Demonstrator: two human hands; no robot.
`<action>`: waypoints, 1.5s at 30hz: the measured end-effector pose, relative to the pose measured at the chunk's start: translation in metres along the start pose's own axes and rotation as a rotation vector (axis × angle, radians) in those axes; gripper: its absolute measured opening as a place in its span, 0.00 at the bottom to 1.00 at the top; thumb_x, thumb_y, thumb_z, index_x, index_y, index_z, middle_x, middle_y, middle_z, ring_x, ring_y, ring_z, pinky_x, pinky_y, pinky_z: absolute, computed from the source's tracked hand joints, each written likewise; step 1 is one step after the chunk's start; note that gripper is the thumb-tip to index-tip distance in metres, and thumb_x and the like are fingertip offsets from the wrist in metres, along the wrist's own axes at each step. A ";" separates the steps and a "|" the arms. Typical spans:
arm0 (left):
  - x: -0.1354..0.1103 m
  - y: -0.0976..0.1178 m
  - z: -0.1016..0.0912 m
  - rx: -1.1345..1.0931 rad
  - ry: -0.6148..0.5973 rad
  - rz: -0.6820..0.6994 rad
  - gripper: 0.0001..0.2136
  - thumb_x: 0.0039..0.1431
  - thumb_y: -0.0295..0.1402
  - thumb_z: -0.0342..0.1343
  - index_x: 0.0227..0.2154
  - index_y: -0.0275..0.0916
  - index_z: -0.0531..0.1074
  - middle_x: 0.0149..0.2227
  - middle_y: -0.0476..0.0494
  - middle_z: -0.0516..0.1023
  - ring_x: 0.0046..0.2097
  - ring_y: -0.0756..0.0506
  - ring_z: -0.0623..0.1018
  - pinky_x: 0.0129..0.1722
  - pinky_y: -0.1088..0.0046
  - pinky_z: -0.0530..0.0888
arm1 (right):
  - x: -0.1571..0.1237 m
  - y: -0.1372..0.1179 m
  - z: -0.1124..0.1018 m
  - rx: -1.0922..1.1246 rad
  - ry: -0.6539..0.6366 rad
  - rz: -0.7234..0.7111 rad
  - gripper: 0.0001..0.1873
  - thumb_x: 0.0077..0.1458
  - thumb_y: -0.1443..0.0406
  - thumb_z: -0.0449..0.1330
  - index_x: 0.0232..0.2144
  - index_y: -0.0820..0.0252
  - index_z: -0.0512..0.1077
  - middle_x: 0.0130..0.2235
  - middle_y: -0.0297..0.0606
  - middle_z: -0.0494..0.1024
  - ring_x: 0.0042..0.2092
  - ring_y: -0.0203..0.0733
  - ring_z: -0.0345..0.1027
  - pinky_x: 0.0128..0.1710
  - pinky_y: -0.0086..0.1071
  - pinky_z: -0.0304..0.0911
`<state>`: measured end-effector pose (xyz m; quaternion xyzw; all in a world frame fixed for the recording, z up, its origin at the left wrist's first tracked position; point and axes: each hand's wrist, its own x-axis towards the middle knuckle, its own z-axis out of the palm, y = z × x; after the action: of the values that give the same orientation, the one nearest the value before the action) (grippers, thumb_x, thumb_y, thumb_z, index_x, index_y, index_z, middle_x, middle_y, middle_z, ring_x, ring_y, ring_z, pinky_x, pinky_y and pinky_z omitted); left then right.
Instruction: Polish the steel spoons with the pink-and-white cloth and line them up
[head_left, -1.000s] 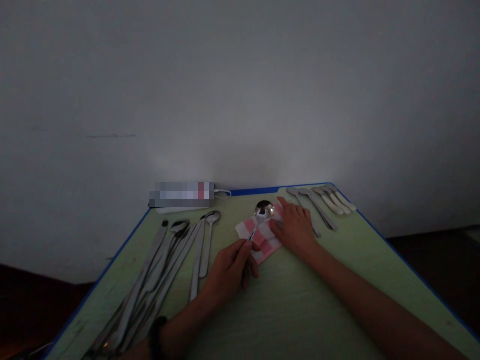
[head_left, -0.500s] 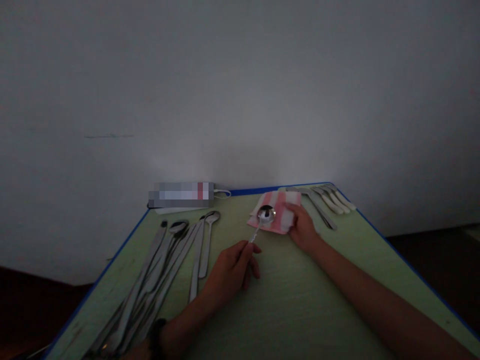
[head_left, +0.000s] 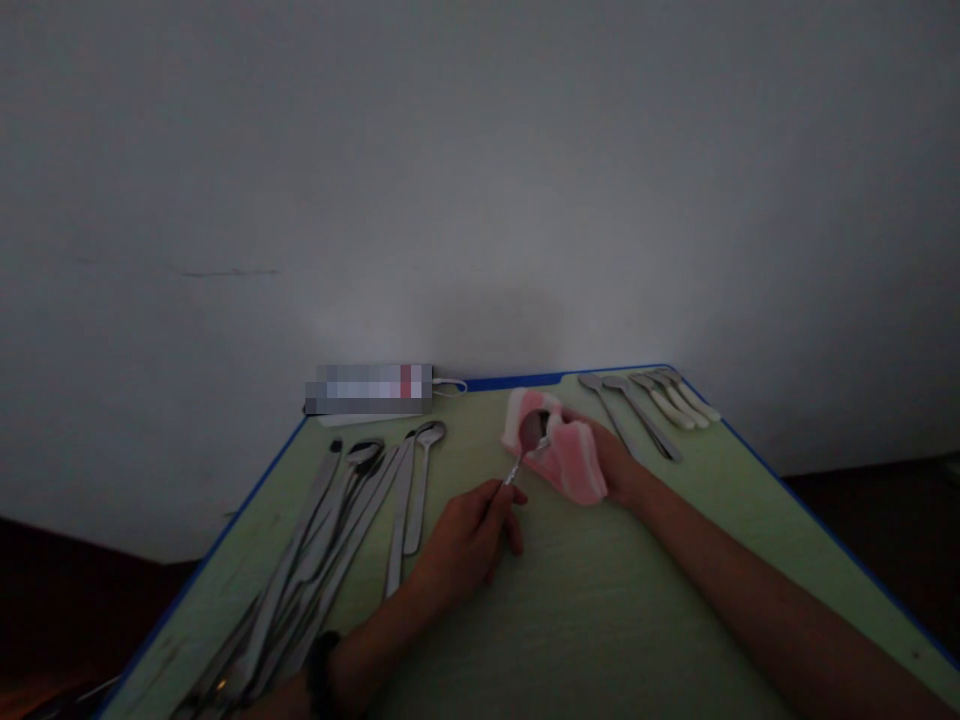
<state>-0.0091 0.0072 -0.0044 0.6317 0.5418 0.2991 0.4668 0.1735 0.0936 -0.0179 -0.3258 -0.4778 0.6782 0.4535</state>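
My left hand (head_left: 466, 543) is closed on the handle of a metal spoon (head_left: 525, 445), whose bowl points away from me. My right hand (head_left: 616, 465) is closed on a pink and white checked cloth (head_left: 568, 455), wrapped round the spoon's bowl. Both hands are over the middle of a green table (head_left: 600, 620) with a blue edge.
Several long metal utensils (head_left: 330, 540) lie fanned out on the table's left side. Several spoons, some with white handles (head_left: 660, 400), lie at the far right corner. A long box (head_left: 371, 390) with a cord sits at the far edge against a grey wall.
The right hand lifted the cloth off the table, then brought it round the spoon's bowl. The left hand kept its hold on the handle and stayed almost in place.
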 end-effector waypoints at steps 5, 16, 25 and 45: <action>-0.003 0.008 -0.001 0.204 -0.002 0.062 0.17 0.64 0.40 0.37 0.32 0.38 0.68 0.21 0.52 0.75 0.18 0.51 0.69 0.22 0.77 0.65 | -0.002 -0.003 0.000 0.074 -0.144 0.015 0.16 0.44 0.62 0.64 0.38 0.56 0.71 0.34 0.31 0.74 0.32 0.32 0.67 0.33 0.26 0.61; -0.004 0.010 0.003 0.330 -0.027 0.141 0.18 0.65 0.38 0.36 0.24 0.39 0.65 0.19 0.52 0.72 0.24 0.50 0.73 0.31 0.76 0.66 | -0.004 0.006 0.004 -0.151 -0.013 0.008 0.16 0.49 0.54 0.58 0.26 0.62 0.69 0.24 0.32 0.72 0.23 0.31 0.61 0.23 0.26 0.55; 0.003 0.033 -0.059 0.716 0.287 0.227 0.14 0.63 0.41 0.40 0.38 0.40 0.66 0.35 0.45 0.74 0.32 0.46 0.75 0.32 0.71 0.68 | 0.003 0.006 0.002 0.026 0.168 0.036 0.19 0.42 0.51 0.62 0.28 0.62 0.70 0.23 0.33 0.73 0.25 0.35 0.64 0.26 0.29 0.59; 0.025 -0.018 -0.119 1.160 0.357 -0.064 0.15 0.60 0.42 0.40 0.42 0.39 0.64 0.64 0.41 0.45 0.47 0.37 0.73 0.35 0.63 0.73 | 0.002 0.005 0.000 -0.103 0.119 0.035 0.17 0.43 0.52 0.62 0.25 0.62 0.70 0.23 0.33 0.73 0.23 0.34 0.62 0.23 0.29 0.54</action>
<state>-0.1159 0.0627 0.0221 0.7065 0.7052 0.0421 -0.0428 0.1708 0.0948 -0.0225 -0.3967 -0.4783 0.6402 0.4517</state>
